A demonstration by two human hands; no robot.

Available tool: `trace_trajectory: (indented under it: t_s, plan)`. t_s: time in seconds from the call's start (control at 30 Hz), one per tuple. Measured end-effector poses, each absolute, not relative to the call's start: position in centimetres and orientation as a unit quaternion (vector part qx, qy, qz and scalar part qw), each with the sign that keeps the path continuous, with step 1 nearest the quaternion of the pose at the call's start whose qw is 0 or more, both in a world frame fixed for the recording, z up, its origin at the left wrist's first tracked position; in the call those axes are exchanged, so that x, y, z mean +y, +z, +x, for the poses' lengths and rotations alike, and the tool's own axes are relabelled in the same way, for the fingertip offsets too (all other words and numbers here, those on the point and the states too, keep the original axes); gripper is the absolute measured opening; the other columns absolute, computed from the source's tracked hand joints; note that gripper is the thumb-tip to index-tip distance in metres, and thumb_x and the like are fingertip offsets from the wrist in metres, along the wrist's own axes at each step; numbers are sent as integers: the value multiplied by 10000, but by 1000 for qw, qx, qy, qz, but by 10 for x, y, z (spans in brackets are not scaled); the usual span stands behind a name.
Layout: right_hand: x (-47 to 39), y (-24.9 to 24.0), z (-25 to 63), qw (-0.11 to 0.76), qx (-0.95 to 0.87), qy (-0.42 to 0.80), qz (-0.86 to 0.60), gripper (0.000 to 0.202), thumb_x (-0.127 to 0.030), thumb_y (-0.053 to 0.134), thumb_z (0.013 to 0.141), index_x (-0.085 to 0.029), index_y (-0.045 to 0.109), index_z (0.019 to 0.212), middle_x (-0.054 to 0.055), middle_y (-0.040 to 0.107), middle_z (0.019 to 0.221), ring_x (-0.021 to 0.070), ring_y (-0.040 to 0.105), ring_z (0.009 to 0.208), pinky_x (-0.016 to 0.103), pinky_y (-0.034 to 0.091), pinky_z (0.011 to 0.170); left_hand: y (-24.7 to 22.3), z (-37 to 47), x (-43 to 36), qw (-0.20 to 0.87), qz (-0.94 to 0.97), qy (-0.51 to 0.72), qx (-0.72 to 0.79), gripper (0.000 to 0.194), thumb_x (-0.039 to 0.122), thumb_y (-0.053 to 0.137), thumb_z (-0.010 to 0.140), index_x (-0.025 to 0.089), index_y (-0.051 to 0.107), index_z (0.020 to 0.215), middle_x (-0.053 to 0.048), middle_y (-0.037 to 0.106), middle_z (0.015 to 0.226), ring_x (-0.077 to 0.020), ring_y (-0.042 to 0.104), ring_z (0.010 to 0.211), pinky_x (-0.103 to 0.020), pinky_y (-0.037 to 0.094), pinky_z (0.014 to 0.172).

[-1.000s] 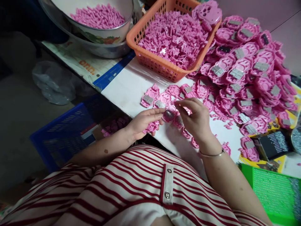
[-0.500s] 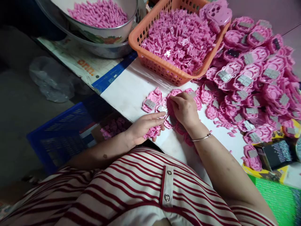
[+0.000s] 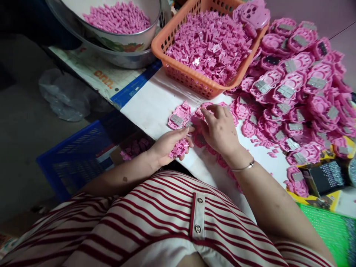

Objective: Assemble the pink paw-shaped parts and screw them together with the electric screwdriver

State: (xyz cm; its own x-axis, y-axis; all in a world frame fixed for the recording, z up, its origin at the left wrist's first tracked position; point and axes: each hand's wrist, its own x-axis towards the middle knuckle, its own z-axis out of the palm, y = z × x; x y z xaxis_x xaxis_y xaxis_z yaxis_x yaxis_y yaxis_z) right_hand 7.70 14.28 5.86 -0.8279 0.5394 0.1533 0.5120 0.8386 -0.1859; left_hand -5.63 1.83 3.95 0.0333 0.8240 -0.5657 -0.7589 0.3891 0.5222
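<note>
My left hand [image 3: 169,145] is cupped around a handful of small pink plastic pieces [image 3: 178,148] at the table's near edge. My right hand [image 3: 221,128] is over a row of pink plastic casings, its fingers bent and drawn together; whatever is at the fingertips is hidden. Left of those fingertips lies a pink casing with a grey metal plate [image 3: 182,113], flat on the white tabletop [image 3: 150,102]. Other casings are partly covered by both hands.
An orange basket [image 3: 191,82] full of small pink pieces stands beyond my hands. To the right is a big heap of pink casings [image 3: 289,89]. Bowls with pink parts [image 3: 116,18] are at the back left. A blue crate [image 3: 69,155] stands below the table edge.
My right hand has shifted slightly, its fingers changing their bend above the casings. My left hand's fingers have curled so that more of the pink pieces show. The view has tilted a little.
</note>
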Motion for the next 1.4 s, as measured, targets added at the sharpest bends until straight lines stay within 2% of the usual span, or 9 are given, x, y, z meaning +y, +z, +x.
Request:
trace_trajectory:
  t_s: [0.13,0.2,0.53,0.77,0.97,1.1,1.17,1.27,1.4]
  plan:
    - [114,72,85,138,-913,315,-218,286,-384,544,943,-175,729,1005,99,647,967,196,585,911,362,479,852,37,-52,17,706,89,559,426,436,511,473,985,118,663,969,1,588,597,-102,531,386,-181,399,300]
    - [103,74,88,127,-896,358,-229,251,-357,557,940,-181,725,1002,82,651,932,178,588,871,344,481,821,36,-50,17,699,116,558,432,472,552,494,962,117,667,903,-1,577,578,-107,530,381,-192,414,310]
    - [99,69,102,157,-903,303,-262,174,-292,574,918,-177,703,941,78,635,874,184,554,826,338,436,760,42,-41,19,731,132,495,451,565,554,359,1005,124,632,760,-48,611,560,-136,542,363,-215,398,283]
    - [94,67,118,177,-803,421,-383,93,-256,638,865,-189,656,927,33,696,846,163,627,776,325,471,737,40,-45,18,695,117,544,455,265,391,698,871,138,621,848,-4,645,645,-99,537,392,-183,410,293]
    - [82,60,119,238,-753,484,-378,121,-282,644,860,-205,644,954,32,685,896,150,641,804,330,520,763,39,-39,16,708,104,537,446,170,289,703,868,128,649,866,2,632,636,-91,543,408,-166,415,306]
    - [77,62,122,289,-799,394,-350,70,-259,628,876,-202,655,908,45,665,871,147,628,807,325,527,740,39,-39,13,733,95,524,424,283,378,624,927,110,672,853,-17,629,636,-88,522,398,-176,404,293]
    - [75,64,125,287,-845,330,-309,76,-226,594,890,-204,667,894,62,670,897,157,631,836,332,532,736,41,-40,11,740,99,514,423,234,330,666,899,106,679,833,-14,626,634,-87,528,412,-173,413,304]
    - [73,64,130,282,-851,336,-288,110,-240,600,897,-220,677,971,71,687,973,171,649,906,355,557,778,43,-38,8,718,115,520,448,111,215,717,845,115,686,810,2,623,630,-84,542,432,-165,428,324]
    - [72,60,135,304,-824,352,-324,126,-274,637,889,-231,692,994,57,706,962,172,663,899,360,563,797,47,-35,7,676,145,535,486,105,183,694,854,122,685,770,7,632,632,-78,532,429,-169,446,332]
